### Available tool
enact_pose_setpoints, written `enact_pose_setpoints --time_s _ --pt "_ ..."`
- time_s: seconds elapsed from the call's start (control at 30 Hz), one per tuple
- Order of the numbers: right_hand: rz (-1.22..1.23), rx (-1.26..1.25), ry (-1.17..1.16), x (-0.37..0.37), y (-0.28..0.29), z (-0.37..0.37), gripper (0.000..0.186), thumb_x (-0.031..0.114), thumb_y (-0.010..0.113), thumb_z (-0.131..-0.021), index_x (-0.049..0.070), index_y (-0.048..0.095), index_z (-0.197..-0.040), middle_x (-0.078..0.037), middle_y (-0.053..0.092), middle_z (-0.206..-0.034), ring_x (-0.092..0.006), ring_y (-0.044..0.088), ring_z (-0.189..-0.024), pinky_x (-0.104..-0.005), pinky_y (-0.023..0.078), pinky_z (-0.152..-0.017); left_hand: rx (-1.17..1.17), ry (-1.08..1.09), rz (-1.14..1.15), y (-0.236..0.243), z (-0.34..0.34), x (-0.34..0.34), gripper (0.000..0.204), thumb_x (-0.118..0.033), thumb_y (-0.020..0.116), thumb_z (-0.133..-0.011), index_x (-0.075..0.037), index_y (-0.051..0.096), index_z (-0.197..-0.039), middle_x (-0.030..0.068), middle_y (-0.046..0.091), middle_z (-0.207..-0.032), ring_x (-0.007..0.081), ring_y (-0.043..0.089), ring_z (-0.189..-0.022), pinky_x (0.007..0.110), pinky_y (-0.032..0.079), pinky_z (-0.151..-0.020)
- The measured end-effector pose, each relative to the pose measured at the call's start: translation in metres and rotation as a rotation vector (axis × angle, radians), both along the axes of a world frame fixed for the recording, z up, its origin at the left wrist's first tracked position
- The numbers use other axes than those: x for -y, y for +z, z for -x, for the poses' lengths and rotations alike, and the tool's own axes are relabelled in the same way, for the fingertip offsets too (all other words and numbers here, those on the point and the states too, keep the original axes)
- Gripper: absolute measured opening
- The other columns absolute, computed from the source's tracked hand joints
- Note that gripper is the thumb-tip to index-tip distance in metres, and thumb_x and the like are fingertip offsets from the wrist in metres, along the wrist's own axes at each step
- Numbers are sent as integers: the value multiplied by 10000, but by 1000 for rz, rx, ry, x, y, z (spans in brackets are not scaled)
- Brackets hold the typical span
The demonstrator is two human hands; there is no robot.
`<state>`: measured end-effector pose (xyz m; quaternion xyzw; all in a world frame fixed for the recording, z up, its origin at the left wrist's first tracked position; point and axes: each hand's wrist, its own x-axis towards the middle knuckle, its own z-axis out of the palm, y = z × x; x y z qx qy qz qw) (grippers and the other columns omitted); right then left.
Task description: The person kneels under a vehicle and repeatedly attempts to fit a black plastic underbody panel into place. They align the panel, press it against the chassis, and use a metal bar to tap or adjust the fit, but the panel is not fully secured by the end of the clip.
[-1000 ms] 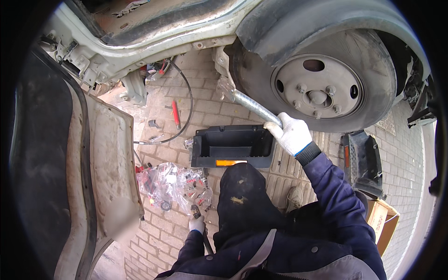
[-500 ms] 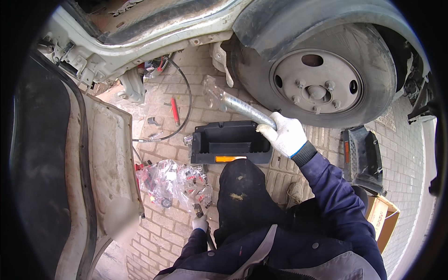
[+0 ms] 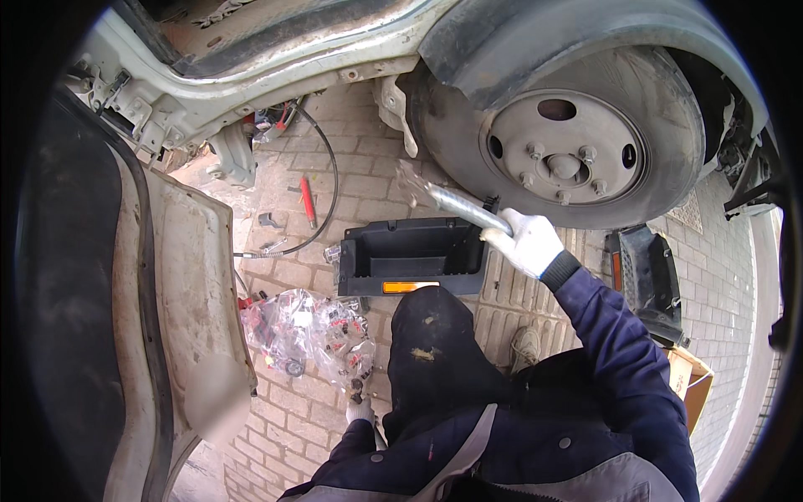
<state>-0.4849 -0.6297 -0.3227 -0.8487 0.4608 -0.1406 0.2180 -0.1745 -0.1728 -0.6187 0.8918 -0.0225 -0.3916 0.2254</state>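
Note:
In my white-gloved right hand (image 3: 531,244) is a silver metal tube (image 3: 464,206), its fingers closed round the near end. The tube points to the far left, and clear plastic (image 3: 411,179) clings to its far tip. Beyond and below it lies a black plastic step housing (image 3: 401,266) with an orange reflector, just past my knee. My left hand (image 3: 360,410), also gloved, is low beside my leg, closed on a tool with a dark, worn head (image 3: 357,386); my sleeve and leg hide part of its shaft. Right by that head lies a clear plastic bag (image 3: 314,326) of small parts.
A truck wheel (image 3: 569,142) stands at the far right under its fender. An open vehicle door (image 3: 196,276) fills the left. On the paving lie a red-handled tool (image 3: 308,202) and a black cable (image 3: 335,167). Another black step (image 3: 652,280) and a cardboard box (image 3: 696,386) are at the right.
My right hand has moved right and a little nearer to me, carrying the metal tube along. My left hand and its tool have shifted slightly nearer to me.

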Motion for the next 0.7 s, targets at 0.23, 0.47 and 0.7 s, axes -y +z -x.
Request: enact_pose_setpoints --time_s 0.23,0.47,0.7 --pt "-67 -647 -35 15 -21 150 760 775 579 -927 35 747 -920 -257 687 -709 -435 718 -715 -528 577 -714 66 -141 -96 -90 -18 -70 436 -300 741 -905 2 615 -1192 228 755 -1013 364 770 -885 489 616 -712" --pt "-428 -837 -289 -58 -111 290 614 627 683 -904 32 807 -996 -246 761 -939 -431 741 -942 -513 573 -875 2 -913 -441 -116 -41 -70 623 -571 488 -1005 -65 735 -1271 253 706 -1313 416 694 -1206 522 576 -990" --pt "-618 -731 -650 -162 -191 326 557 525 654 -963 5 774 -1123 -185 773 -939 -324 749 -870 -445 575 -833 -577 193 342 11 -52 97 434 -467 674 -1027 -76 617 -1208 119 707 -856 284 699 -647 467 617 -601"
